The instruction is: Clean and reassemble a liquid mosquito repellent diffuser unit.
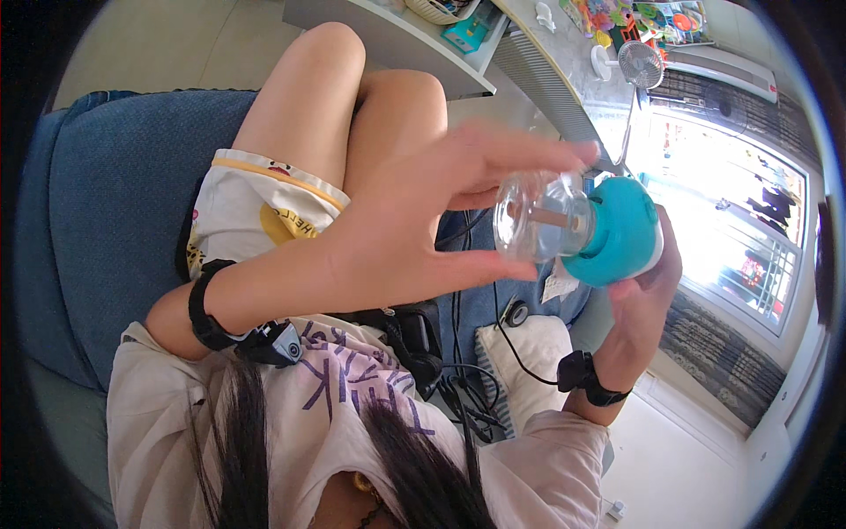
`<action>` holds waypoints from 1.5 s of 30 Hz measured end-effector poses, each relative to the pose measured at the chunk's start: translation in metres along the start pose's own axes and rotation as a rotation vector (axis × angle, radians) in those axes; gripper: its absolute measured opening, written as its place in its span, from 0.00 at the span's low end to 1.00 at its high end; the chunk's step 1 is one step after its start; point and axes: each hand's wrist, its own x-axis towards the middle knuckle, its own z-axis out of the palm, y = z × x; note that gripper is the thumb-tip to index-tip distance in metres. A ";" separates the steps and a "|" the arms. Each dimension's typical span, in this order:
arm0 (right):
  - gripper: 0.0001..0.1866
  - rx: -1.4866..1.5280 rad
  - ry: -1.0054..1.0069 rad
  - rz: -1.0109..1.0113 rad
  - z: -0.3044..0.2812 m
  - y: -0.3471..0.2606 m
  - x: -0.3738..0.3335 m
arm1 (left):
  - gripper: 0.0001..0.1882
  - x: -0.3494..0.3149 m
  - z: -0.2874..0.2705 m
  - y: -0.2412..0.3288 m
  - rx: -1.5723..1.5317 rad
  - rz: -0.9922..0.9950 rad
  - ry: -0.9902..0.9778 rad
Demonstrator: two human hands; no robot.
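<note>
My left hand (414, 212) has its thumb below and its fingers above a small clear bottle (539, 216), with a rod showing inside. The bottle's neck meets a round teal unit (619, 231) with a white back, which looks like a plug-in mosquito-repellent vaporizer. Behind that unit, my right hand (652, 278) is closed round it, its fingers partly hidden. Both are held up in front of me, over the seat. Whether the neck sits fully inside the unit I cannot tell.
I sit on a blue sofa (132, 203). Black cables (458, 326) and a pale cushion (529, 353) lie beside me. Ahead stand an open drawer (423, 44) holding a teal box (467, 33) and a desk with a small white fan (640, 65). A bright window (731, 212) is at the right.
</note>
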 end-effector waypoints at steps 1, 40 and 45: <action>0.42 -0.096 -0.026 -0.091 -0.003 0.002 0.000 | 0.29 -0.002 0.002 -0.002 -0.189 -0.038 0.048; 0.39 -0.538 -0.140 -0.433 -0.021 -0.007 0.001 | 0.23 -0.007 0.003 -0.007 -0.386 -0.347 0.117; 0.36 -0.342 -0.059 -0.113 -0.012 -0.008 -0.006 | 0.22 -0.003 -0.008 -0.006 0.251 0.070 0.046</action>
